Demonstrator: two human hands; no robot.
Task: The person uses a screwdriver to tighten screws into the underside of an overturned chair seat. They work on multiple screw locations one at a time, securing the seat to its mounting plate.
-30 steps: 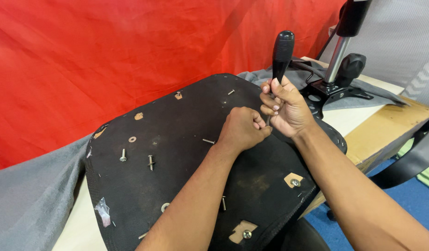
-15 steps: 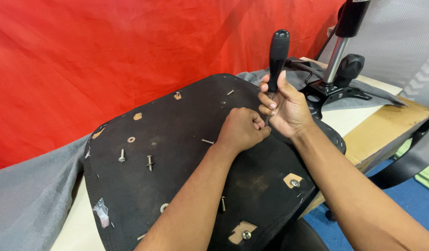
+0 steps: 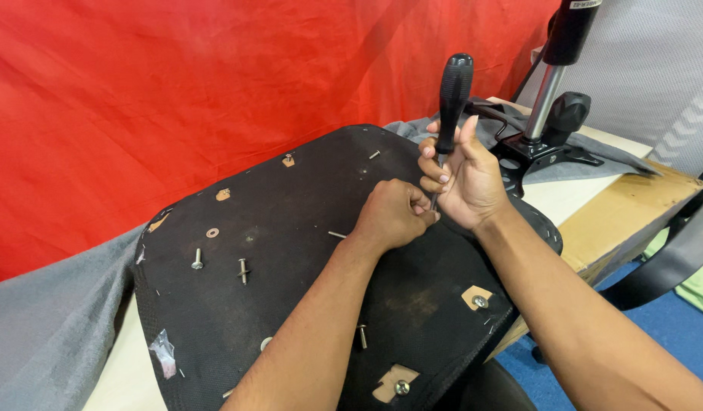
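The left hand (image 3: 393, 215) rests on the black underside of the seat base (image 3: 306, 304), its fingers curled tight into a pinch at the foot of the screwdriver (image 3: 450, 106); what they pinch is hidden. Just to its right and touching it, the right hand (image 3: 462, 179) wraps the lower handle. The tool's long axis stands nearly upright, tip pointing down into the base between both hands, handle leaning slightly right.

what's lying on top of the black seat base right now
Loose bolts, a washer and both hands. The left hand is curled at the screwdriver tip; the right hand grips its handle. The fastener under the left hand is hidden.
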